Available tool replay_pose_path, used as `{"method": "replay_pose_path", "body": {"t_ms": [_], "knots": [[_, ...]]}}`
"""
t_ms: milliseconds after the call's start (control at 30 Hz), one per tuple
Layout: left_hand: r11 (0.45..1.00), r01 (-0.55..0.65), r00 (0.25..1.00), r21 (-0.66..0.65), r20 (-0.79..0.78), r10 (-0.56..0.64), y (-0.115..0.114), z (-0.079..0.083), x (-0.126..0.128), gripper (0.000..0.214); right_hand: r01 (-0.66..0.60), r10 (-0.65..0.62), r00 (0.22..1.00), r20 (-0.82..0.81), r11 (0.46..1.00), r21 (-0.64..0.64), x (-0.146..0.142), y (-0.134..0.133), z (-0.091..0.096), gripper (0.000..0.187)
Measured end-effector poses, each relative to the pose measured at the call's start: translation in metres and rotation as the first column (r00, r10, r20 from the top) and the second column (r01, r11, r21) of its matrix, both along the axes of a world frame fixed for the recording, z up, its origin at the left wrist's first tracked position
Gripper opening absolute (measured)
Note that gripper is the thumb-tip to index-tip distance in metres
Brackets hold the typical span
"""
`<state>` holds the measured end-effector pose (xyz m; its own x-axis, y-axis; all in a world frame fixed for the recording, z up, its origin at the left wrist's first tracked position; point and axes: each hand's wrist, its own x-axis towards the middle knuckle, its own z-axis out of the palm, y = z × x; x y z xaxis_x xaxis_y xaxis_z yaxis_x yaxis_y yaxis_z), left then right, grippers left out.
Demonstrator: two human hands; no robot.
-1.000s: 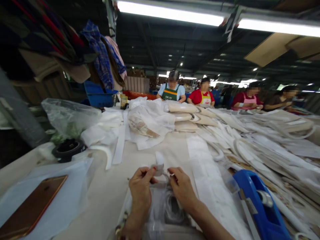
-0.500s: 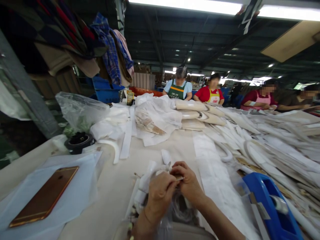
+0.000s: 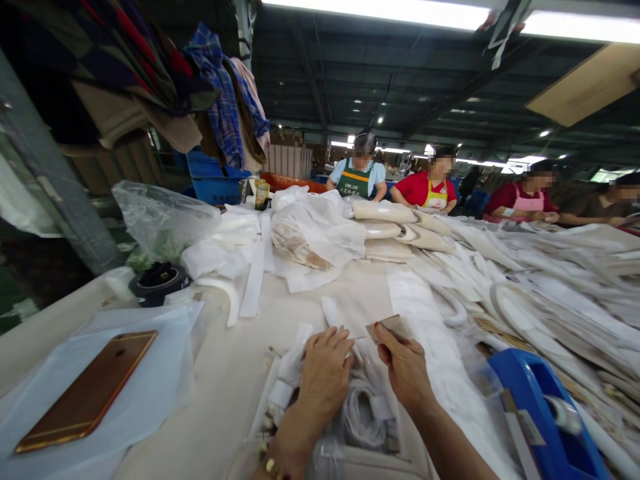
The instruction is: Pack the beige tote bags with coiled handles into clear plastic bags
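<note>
One tan patch (image 3: 399, 325) is pinched by its near side in the right hand (image 3: 408, 371), held above the surface (image 3: 200, 380), likely to leave its far part free. The left hand (image 3: 326, 367) lies palm down over white wrap (image 3: 292, 365), perhaps steadying it; whether it grips anything, I cannot tell.

I am facing a wide, pale desk (image 3: 215, 380) that is stretching from near to far. Overhead, tube lights (image 3: 380, 13) are glowing below a dark ceiling (image 3: 360, 77), and a brown board (image 3: 585, 83) is slanting high on the right. On the left, a grey post (image 3: 57, 160) is standing; farther off, blue bins (image 3: 213, 187) are sitting before a ribbed partition (image 3: 290, 162). Bright patches (image 3: 525, 161) are shining far right, perhaps windows.
</note>
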<state>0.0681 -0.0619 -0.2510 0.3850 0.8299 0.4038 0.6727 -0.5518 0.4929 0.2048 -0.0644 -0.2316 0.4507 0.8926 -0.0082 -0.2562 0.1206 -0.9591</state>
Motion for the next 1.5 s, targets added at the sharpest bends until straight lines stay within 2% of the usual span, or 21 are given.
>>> {"method": "replay_pose_path", "body": {"t_ms": [200, 300, 467, 567, 633, 733, 767, 800, 867, 900, 933, 967, 1033, 1100, 1167, 1200, 1233, 1300, 1367, 1433, 1500], "knots": [[0.997, -0.081, 0.996, 0.022, 0.048, 0.079, -0.001, -0.001, 0.0, 0.03, -0.135, 0.129, 0.986, 0.105, 0.99, 0.048, -0.013, -0.009, 0.021, 0.036], [0.998, -0.062, 0.998, 0.028, 0.032, 0.062, -0.001, 0.001, 0.0, 0.029, -0.189, 0.177, 0.966, 0.186, 0.981, 0.05, -0.014, -0.007, 0.029, 0.033], [0.999, -0.028, 0.997, -0.034, -0.07, 0.025, -0.001, 0.007, 0.002, 0.025, 0.001, 0.007, 0.99, 0.138, 0.998, -0.055, 0.008, 0.033, 0.028, 0.03], [0.997, -0.009, 0.998, -0.081, -0.062, 0.004, 0.0, 0.006, 0.003, 0.032, 0.011, 0.024, 0.987, 0.159, 0.978, -0.21, 0.023, 0.052, 0.016, 0.025], [0.994, -0.013, 1.0, -0.107, -0.021, 0.011, 0.0, 0.004, 0.002, 0.037, -0.007, 0.067, 0.979, 0.193, 0.954, -0.299, 0.029, 0.045, 0.009, 0.022], [0.989, -0.054, 0.994, -0.135, 0.092, 0.067, 0.001, 0.001, 0.0, 0.042, 0.01, 0.1, 0.945, 0.31, 0.942, -0.335, 0.03, 0.0, 0.001, 0.03], [0.987, -0.068, 0.986, -0.144, 0.141, 0.089, 0.001, 0.0, 0.001, 0.043, 0.024, 0.104, 0.919, 0.38, 0.948, -0.318, 0.028, -0.022, -0.002, 0.04], [0.985, -0.081, 0.975, -0.152, 0.194, 0.11, 0.001, 0.0, 0.001, 0.043, 0.008, 0.161, 0.832, 0.53, 0.953, -0.302, 0.025, -0.045, -0.007, 0.049], [0.981, -0.1, 0.938, -0.169, 0.311, 0.15, 0.002, 0.0, 0.004, 0.04, -0.071, 0.245, 0.584, 0.774, 0.965, -0.252, 0.018, -0.088, -0.019, 0.056], [0.978, -0.104, 0.912, -0.182, 0.374, 0.167, 0.002, 0.001, 0.005, 0.039, -0.133, 0.286, 0.446, 0.848, 0.958, -0.253, 0.014, -0.104, -0.027, 0.057], [0.975, -0.103, 0.881, -0.198, 0.437, 0.182, 0.002, 0.004, 0.005, 0.037, -0.12, 0.269, 0.352, 0.896, 0.963, -0.242, 0.01, -0.116, -0.034, 0.057], [0.971, -0.096, 0.845, -0.218, 0.498, 0.195, 0.002, 0.009, 0.003, 0.036, -0.117, 0.269, 0.276, 0.923, 0.962, -0.245, 0.006, -0.124, -0.04, 0.056], [0.964, -0.071, 0.768, -0.257, 0.602, 0.218, 0.002, 0.024, -0.008, 0.039, -0.081, 0.273, 0.21, 0.939, 0.962, -0.261, 0.0, -0.128, -0.046, 0.056], [0.956, -0.06, 0.698, -0.287, 0.673, 0.246, 0.0, 0.042, -0.03, 0.047, -0.081, 0.307, 0.219, 0.926, 0.952, -0.296, -0.001, -0.125, -0.046, 0.056], [0.947, -0.071, 0.657, -0.315, 0.699, 0.282, -0.007, 0.055, -0.061, 0.054, -0.089, 0.332, 0.282, 0.9, 0.943, -0.319, 0.001, -0.122, -0.044, 0.055], [0.934, -0.072, 0.655, -0.349, 0.69, 0.308, -0.014, 0.057, -0.077, 0.056, -0.097, 0.343, 0.329, 0.88, 0.939, -0.329, 0.002, -0.121, -0.043, 0.055], [0.916, -0.086, 0.689, -0.393, 0.64, 0.339, -0.023, 0.054, -0.092, 0.06, -0.104, 0.35, 0.38, 0.856, 0.936, -0.336, 0.003, -0.121, -0.043, 0.057], [0.841, -0.084, 0.793, -0.534, 0.476, 0.382, -0.045, 0.035, -0.116, 0.078, -0.112, 0.348, 0.495, 0.796, 0.934, -0.339, 0.005, -0.124, -0.044, 0.063], [0.766, -0.008, 0.853, -0.643, 0.395, 0.341, -0.065, 0.005, -0.13, 0.088, -0.112, 0.331, 0.609, 0.72, 0.935, -0.336, 0.005, -0.125, -0.046, 0.074], [0.788, -0.086, 0.854, -0.609, 0.362, 0.373, -0.074, -0.027, -0.137, 0.082, -0.109, 0.309, 0.685, 0.66, 0.939, -0.326, 0.004, -0.121, -0.045, 0.082], [0.797, -0.158, 0.848, -0.583, 0.333, 0.412, -0.069, -0.049, -0.139, 0.076, -0.125, 0.307, 0.703, 0.642, 0.941, -0.313, 0.004, -0.111, -0.04, 0.081]]}}
